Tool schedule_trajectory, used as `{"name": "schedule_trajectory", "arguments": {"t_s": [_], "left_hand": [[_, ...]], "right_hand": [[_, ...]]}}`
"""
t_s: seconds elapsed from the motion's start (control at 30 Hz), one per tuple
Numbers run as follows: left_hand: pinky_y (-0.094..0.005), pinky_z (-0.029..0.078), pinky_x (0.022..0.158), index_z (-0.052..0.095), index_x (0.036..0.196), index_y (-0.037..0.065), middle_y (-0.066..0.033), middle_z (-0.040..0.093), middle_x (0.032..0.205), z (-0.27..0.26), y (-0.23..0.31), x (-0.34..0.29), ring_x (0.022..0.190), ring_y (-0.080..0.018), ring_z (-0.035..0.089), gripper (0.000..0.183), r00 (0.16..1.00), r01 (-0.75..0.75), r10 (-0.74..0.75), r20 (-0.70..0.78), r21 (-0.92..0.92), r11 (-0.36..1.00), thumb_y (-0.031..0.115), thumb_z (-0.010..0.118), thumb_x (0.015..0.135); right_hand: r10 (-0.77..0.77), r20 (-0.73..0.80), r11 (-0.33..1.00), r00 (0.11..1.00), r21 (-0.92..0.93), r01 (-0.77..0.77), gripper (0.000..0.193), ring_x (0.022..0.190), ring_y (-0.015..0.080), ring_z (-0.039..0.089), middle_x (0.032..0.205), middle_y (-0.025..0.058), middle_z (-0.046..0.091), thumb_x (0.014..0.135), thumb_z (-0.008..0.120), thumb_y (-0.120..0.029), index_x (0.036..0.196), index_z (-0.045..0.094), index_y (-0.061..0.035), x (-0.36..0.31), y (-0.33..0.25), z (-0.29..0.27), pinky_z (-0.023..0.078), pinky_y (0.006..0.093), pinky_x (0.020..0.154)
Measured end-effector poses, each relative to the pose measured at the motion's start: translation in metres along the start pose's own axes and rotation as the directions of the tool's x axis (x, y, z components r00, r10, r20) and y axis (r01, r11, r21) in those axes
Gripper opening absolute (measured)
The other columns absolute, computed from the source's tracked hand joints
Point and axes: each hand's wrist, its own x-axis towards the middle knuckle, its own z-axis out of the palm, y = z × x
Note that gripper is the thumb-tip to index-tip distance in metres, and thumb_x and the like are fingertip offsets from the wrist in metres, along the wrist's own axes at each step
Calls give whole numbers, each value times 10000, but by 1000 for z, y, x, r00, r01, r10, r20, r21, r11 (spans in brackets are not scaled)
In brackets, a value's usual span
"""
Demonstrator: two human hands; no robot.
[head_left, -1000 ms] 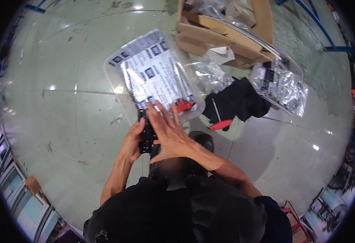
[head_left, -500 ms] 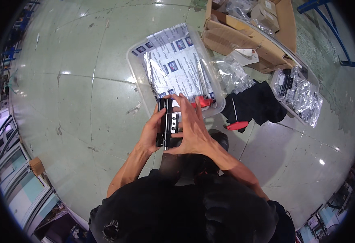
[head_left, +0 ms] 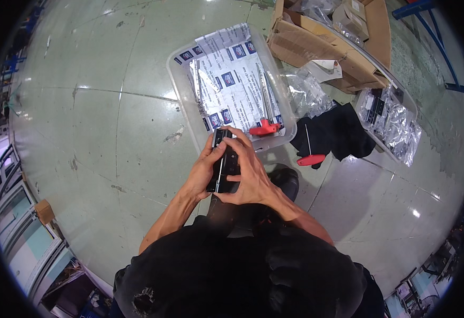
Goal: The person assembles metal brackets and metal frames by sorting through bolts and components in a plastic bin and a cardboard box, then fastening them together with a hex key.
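Turned and leaning slightly since half a second ago, the black metal part (head_left: 232, 163) now shows a dark holed face where a pale holed strip showed before.
It lies between the two hands, held up just on the person's side of the clear plastic tub (head_left: 174, 79). Left hand (head_left: 197, 172) is closed along its left side, thumb pressed on top; right hand (head_left: 252, 175) is half open, spanning its right side, fingers curled over the far end and thumb by the near end. Inside the tub, near that far end, rests a red-handled tool (head_left: 265, 127); another red-handled driver (head_left: 311, 159) lies to the right by a black cloth (head_left: 347, 135).
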Motion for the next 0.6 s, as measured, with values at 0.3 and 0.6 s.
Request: {"name": "schedule_trajectory", "arguments": {"t_s": [0.3,0.6], "left_hand": [[-279,532,859,309,1482,213,-46,552,1248,-2,0,-1,1055,-134,593,499,997,-68,66,37,34,997,263,467,1011],[-255,545,803,293,1496,245,-17,577,1187,-2,-6,0,993,-113,598,496,996,3,-9,87,71,997,232,438,1022]], "right_hand": [[-56,-4,978,998,-199,54,1248,1242,431,380,1445,222,273,442,892,-236,1469,200,-87,7,4,-3,321,567,1052],[-94,-63,918,994,-391,63,1184,1154,385,440,1408,191,352,427,880,-361,1426,303,-93,-12,16,3,280,538,1025]]}}
